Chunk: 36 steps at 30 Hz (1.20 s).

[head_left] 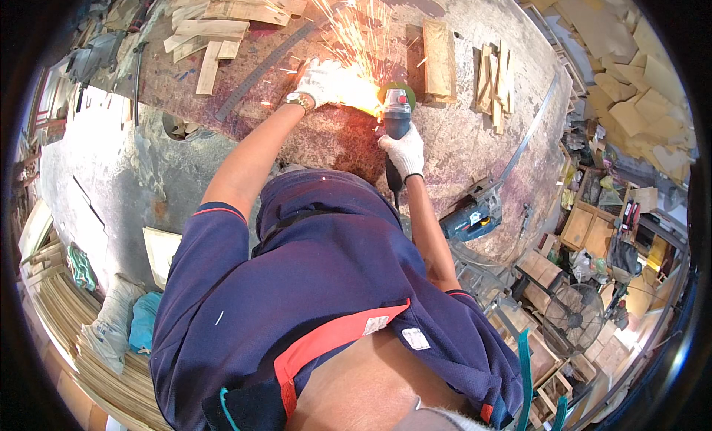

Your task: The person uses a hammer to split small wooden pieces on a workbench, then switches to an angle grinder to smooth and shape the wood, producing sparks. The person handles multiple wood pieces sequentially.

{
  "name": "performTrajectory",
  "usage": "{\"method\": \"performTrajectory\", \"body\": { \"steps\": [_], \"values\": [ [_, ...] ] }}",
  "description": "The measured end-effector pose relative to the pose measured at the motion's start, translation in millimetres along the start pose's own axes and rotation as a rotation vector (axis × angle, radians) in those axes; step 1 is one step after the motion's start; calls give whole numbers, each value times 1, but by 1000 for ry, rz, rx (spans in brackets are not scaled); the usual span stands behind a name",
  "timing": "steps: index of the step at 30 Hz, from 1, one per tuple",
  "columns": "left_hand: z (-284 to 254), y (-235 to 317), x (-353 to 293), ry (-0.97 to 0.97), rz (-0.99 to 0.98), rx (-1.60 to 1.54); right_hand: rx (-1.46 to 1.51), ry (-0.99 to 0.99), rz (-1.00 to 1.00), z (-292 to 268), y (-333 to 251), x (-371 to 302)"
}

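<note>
My right hand, in a white knit glove, is closed round the body of an angle grinder with a grey head and a red button. Its greenish disc shows beside the head. Bright orange sparks spray from the disc toward the far side of the table. My left hand, gloved too and with a watch at the wrist, is just left of the disc. Its fingers are curled down by the glow, and the glare hides the piece they grip.
Thin wood pieces lie at the far left of the worn table, near a long dark strip. A wood block and several slats lie at the right. A blue power tool rests nearer; a fan stands beyond.
</note>
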<state>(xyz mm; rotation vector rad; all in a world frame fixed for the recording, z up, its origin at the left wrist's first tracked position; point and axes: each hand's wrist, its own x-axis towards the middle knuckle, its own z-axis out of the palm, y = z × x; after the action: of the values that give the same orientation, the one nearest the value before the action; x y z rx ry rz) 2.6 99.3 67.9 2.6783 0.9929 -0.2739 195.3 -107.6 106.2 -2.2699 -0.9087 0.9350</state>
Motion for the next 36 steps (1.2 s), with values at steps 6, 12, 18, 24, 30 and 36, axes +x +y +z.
{"method": "performTrajectory", "body": {
  "steps": [6,12,18,24,30,36],
  "values": [
    [17,-9,12,-67,-71,-57,-23,-11,4,-1,-12,-3],
    [10,-3,1,19,-58,-82,-21,-1,0,-1,-11,-2],
    [22,-13,1,47,-53,-89,-39,3,-11,1,-12,-1],
    [12,-7,3,62,-17,-75,-23,-5,-1,1,-7,1],
    [24,-12,3,131,-19,-40,-48,-15,-2,0,-11,1],
    [6,-4,5,21,-22,-54,-59,7,-5,0,-8,1]
  ]
}}
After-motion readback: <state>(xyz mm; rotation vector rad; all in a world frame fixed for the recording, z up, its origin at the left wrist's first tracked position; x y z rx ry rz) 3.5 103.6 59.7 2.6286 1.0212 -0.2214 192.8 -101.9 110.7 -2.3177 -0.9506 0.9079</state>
